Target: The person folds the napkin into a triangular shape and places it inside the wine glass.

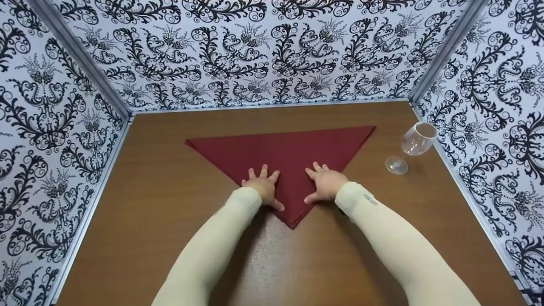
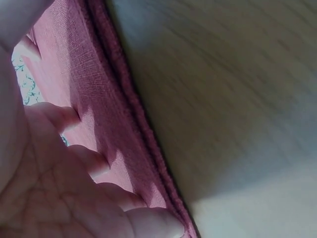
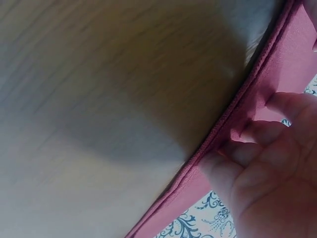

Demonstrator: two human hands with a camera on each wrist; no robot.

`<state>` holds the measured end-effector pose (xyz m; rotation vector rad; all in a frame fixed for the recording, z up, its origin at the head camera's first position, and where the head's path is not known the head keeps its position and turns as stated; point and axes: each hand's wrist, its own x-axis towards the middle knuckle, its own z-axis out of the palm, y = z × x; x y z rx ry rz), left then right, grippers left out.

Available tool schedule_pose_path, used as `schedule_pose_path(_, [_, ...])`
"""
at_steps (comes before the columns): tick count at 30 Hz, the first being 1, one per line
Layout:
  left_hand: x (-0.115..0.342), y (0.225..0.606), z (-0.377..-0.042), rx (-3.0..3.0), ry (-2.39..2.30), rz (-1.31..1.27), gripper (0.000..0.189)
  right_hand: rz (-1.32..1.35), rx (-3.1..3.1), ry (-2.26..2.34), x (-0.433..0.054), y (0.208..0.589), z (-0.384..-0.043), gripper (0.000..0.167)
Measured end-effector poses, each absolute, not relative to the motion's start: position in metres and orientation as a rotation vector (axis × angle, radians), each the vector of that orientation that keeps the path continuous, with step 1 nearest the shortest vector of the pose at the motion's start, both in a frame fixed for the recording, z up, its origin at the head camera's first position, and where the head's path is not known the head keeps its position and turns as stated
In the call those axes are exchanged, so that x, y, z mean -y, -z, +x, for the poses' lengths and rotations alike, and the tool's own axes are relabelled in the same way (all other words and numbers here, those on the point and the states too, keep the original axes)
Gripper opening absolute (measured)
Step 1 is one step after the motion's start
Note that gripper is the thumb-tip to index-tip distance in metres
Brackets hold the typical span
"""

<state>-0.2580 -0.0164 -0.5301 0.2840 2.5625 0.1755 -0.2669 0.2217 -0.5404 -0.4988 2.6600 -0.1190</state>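
A dark red cloth napkin [image 1: 272,148], folded into a triangle, lies flat on the table with its point toward me. My left hand [image 1: 262,187] rests on its left slanting edge, fingers spread. On the opposite edge lies my right hand [image 1: 326,183], also with spread fingers. In the left wrist view, the fingertips touch the napkin [image 2: 106,94] beside its layered edge. The right wrist view likewise has fingertips on the napkin [image 3: 247,106], close to its doubled hem. Neither hand grips anything.
An upright stemmed wine glass [image 1: 418,140] stands on the right side of the wooden table [image 1: 161,204]. Patterned black-and-white panels [image 1: 255,51] enclose the table at the back and both sides, joined by grey metal posts at the corners.
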Motion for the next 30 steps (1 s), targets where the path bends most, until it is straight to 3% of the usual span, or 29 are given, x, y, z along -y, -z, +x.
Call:
schedule_pose_path(20, [0.019, 0.532, -0.261, -2.556, -0.186, 0.325, 0.124, -0.525, -2.685, 0.154, -0.223, 0.540, -0.261, 0.104])
schedule_pose_path(22, [0.021, 0.535, -0.260, -2.581, -0.190, 0.391, 0.119, -0.585, -2.712, 0.153, -0.222, 0.540, -0.256, 0.092])
schedule_pose_path(24, [0.022, 0.540, -0.257, -2.640, -0.166, 0.537, 0.105, -0.711, -2.750, 0.145, -0.220, 0.540, -0.250, 0.070])
schedule_pose_path(27, [0.025, 0.546, -0.247, -2.708, -0.108, 0.867, 0.065, -0.975, -2.810, 0.133, -0.214, 0.542, -0.237, 0.031])
schedule_pose_path(30, [0.027, 0.546, -0.236, -2.724, -0.058, 1.173, 0.028, -1.222, -2.836, 0.130, -0.207, 0.544, -0.226, 0.010])
